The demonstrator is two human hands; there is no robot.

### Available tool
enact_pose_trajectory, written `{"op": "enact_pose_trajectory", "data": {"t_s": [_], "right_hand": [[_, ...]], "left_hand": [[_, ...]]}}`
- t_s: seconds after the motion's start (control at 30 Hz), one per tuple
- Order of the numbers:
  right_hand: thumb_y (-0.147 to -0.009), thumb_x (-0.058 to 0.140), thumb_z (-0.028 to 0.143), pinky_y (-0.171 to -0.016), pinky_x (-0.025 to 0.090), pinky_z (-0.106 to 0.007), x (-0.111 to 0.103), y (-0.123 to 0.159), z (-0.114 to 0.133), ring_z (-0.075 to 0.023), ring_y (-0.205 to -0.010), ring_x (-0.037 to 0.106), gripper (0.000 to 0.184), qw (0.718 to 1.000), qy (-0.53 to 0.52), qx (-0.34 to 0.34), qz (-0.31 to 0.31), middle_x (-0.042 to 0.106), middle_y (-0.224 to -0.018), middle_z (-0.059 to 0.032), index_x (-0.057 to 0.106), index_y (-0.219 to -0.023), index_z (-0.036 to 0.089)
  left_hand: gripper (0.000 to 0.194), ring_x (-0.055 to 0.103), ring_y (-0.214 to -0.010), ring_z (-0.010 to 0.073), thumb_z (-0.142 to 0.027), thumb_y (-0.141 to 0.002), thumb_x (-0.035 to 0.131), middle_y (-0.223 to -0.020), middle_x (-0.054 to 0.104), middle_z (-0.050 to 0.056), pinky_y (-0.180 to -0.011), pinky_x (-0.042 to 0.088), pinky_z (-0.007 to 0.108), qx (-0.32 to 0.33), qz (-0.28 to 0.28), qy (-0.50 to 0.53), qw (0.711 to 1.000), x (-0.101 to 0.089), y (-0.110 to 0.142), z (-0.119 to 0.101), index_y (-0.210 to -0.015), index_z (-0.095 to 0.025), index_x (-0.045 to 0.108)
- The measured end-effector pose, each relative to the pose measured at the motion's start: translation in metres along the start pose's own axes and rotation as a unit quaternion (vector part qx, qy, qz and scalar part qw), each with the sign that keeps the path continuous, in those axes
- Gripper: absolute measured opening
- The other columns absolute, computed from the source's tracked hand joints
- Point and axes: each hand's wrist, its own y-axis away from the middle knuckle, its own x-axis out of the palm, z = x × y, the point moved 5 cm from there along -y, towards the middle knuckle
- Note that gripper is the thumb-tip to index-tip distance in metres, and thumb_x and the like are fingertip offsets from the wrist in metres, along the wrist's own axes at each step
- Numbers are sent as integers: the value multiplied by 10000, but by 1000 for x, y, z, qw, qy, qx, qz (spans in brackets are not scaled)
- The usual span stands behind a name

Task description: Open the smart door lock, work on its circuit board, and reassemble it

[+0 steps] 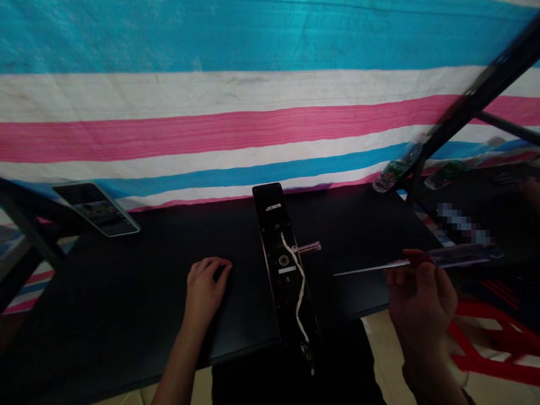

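Observation:
A long black door-lock panel (272, 281) lies back side up on the black table, its near end reaching over the front edge. Along it runs a white cable (302, 287), and a shiny lever handle (310, 247) sticks out to the right. My left hand (206, 284) rests on the table left of the panel, fingers curled and thumb tip against the forefinger, with nothing visible in them. My right hand (419, 295), right of the panel, grips a screwdriver (371, 269) whose thin metal shaft points left, apart from the panel. Its red handle is partly covered by my fingers.
A phone (97, 208) leans at the back left of the black table (139, 287). Plastic bottles (396, 169) stand tilted near the dark metal frame (476, 101) at right. Beyond are another table with a person's blurred hand (532, 191) and a red stool (489, 337). Striped sheeting hangs behind.

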Motion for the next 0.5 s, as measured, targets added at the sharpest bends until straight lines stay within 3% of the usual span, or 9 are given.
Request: {"op": "enact_pose_trajectory", "data": {"t_s": [0.23, 0.37, 0.5], "right_hand": [[-967, 615, 452, -505, 442, -287, 15, 11, 1, -137, -505, 553, 251, 997, -35, 25, 60, 563, -618, 28, 665, -974, 206], [-976, 603, 438, -506, 443, -281, 14, 14, -4, -134, -514, 547, 237, 996, -37, 37, 68, 574, -626, 25, 667, -989, 210], [-967, 620, 440, -514, 444, -278, 13, 17, -6, -139, -538, 549, 240, 995, -51, 56, 66, 581, -622, 21, 672, -992, 208]], "left_hand": [[319, 621, -1027, 306, -484, -880, 561, -1063, 726, 96, -954, 488, 476, -9, 5, 23, 1000, -1, 5, 1, -971, -232, 734], [388, 613, -1021, 305, -497, -874, 569, -1093, 699, 108, -941, 497, 474, -20, 15, 5, 1000, 1, 0, 7, -1083, -220, 743], [376, 602, -970, 296, -484, -890, 550, -1048, 681, 104, -912, 499, 457, 4, 24, -14, 1000, 6, -10, 3, -1065, -228, 762]]}}
